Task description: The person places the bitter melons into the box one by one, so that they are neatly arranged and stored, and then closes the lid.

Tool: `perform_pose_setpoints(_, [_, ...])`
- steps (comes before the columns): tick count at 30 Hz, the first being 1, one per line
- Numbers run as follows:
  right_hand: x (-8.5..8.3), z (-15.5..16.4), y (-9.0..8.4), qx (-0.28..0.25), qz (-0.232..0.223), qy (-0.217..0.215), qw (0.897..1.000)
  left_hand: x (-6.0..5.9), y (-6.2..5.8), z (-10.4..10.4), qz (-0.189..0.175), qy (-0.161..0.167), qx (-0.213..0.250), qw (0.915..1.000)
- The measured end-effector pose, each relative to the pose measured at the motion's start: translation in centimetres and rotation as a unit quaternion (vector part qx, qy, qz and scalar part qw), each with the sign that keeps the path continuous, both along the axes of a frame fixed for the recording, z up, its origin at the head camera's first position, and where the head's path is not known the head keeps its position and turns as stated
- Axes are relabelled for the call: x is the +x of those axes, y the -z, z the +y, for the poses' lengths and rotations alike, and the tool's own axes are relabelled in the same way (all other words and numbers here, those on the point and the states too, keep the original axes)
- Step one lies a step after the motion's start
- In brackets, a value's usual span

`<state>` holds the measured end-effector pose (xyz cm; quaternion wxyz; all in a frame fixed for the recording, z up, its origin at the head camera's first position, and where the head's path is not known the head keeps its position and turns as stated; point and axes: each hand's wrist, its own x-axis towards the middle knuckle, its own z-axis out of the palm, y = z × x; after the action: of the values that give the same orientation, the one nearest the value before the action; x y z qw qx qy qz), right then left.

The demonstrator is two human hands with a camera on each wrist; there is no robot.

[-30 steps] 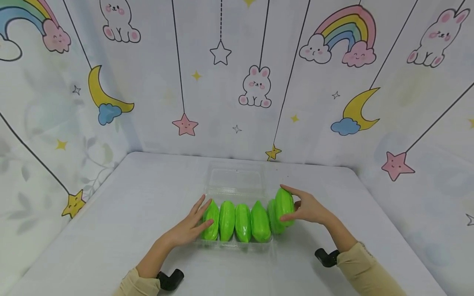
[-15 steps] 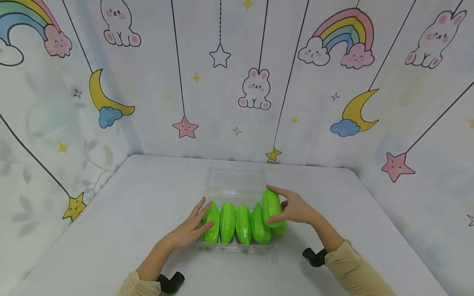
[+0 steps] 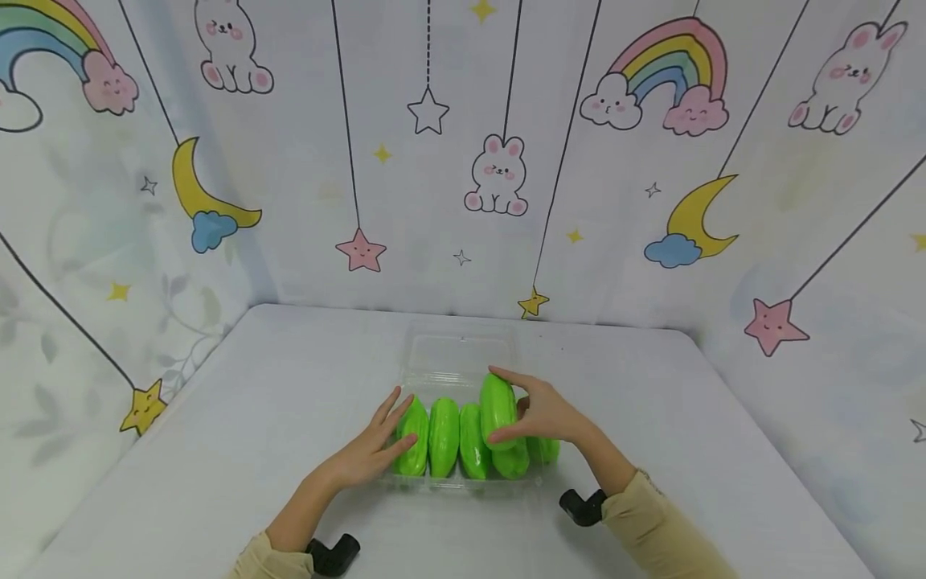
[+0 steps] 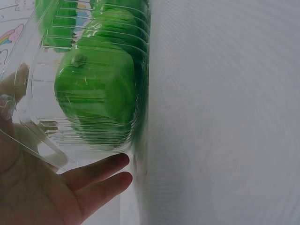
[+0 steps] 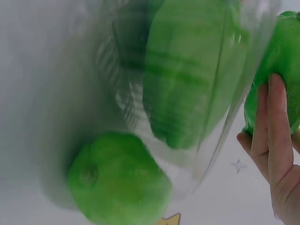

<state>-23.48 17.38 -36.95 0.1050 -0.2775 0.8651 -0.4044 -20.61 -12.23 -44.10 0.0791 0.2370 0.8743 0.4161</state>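
Note:
In the head view my right hand (image 3: pixel 542 410) pinches a bright green, oblong gourd-like piece (image 3: pixel 497 406) between thumb and fingers. It is held above the right part of a clear plastic box (image 3: pixel 463 485) with its lid (image 3: pixel 459 350) folded back. Similar green pieces (image 3: pixel 444 438) lie side by side in the box. My left hand (image 3: pixel 372 442) rests with spread fingers at the box's left end, its thumb over the leftmost piece (image 3: pixel 412 462). Two of its fingers (image 4: pixel 101 192) lie outside the clear wall in the left wrist view. The right wrist view shows the held piece (image 5: pixel 274 58) against straight fingers.
Another green piece (image 5: pixel 122 178) lies on the white table (image 3: pixel 289 378), just outside the box's right end. Black wrist mounts (image 3: pixel 334 555) stick out from both sleeves. A printed white cloth (image 3: pixel 448 201) hangs behind and beside the table.
My right hand has carried the held piece leftward, from beyond the box's right end to over its right part. The left hand stays in place.

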Motion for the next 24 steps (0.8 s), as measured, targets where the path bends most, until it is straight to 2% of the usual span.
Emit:
perform_pose_setpoints(4, [-0.7, -0.8, 1.3, 0.001, 0.004, -0.007, 1.0, 0.0, 0.0, 0.0, 0.001, 0.001, -0.002, 1.0])
perform_pose_setpoints(7, [-0.8, -1.5, 1.6, 0.005, 0.008, -0.012, 1.0, 0.0, 0.0, 0.0, 0.003, 0.001, -0.002, 1.0])
perform_pose_setpoints(24, [-0.5, -5.2, 1.6, 0.003, 0.0, -0.036, 0.999, -0.1, 0.3, -0.1, 0.0, -0.004, -0.004, 1.0])
